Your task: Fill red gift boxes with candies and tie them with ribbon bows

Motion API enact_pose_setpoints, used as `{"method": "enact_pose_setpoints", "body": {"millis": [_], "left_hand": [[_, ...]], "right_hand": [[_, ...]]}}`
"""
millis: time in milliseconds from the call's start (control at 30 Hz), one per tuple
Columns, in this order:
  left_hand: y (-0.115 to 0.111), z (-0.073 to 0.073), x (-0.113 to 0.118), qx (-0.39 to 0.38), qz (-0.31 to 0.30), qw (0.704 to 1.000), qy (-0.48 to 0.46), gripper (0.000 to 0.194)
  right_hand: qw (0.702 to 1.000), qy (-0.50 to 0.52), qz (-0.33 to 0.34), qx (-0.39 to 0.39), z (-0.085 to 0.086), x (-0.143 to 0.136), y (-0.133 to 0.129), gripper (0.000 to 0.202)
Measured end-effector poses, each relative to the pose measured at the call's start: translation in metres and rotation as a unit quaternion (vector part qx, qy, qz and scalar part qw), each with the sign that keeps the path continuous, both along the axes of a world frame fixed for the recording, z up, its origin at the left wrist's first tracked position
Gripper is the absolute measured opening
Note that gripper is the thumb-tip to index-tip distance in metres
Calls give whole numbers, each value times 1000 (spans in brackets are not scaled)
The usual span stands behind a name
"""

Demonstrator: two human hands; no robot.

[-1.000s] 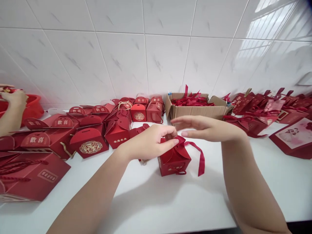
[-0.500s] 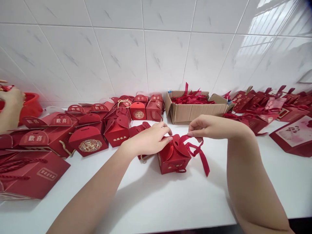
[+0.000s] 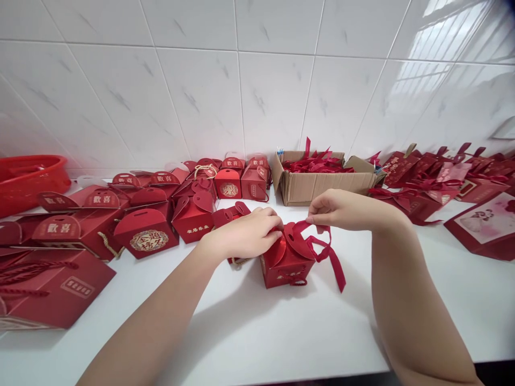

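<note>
A small red gift box with folded heart-shaped flaps stands upright on the white table. Threaded through its top is a dark red ribbon, looped on the right side with one tail hanging onto the table. My right hand pinches the ribbon between thumb and forefinger, just above and right of the box. On the other side, my left hand has its fingers curled against the box's upper left flap. Those fingertips are partly hidden, so a ribbon end there cannot be made out.
A cardboard box full of red ribbons sits against the tiled wall. Several red gift boxes crowd the left side. Ribboned boxes line the right. A red plastic basin stands at the far left.
Another person's hand at the basin on the left has gone out of view. My right hand has shifted slightly left with the ribbon; the fingers of my left hand are a bit more curled.
</note>
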State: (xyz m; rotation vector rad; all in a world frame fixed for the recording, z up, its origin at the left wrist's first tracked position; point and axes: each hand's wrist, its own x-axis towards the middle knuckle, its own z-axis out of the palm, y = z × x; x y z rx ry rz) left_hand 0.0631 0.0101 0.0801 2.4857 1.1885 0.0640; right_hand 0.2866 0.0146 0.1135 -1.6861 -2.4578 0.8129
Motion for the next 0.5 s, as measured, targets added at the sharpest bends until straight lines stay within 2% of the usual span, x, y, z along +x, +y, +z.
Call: {"method": "enact_pose_setpoints", "body": {"millis": [200, 500], "left_hand": [[-1, -2, 1, -9, -8, 1000, -26, 35], [-2, -5, 9, 20, -1, 998, -51, 30]], "right_hand": [[998, -22, 55, 8, -5, -8, -2, 26], [998, -56, 42, 3, -6, -10, -5, 26]]}}
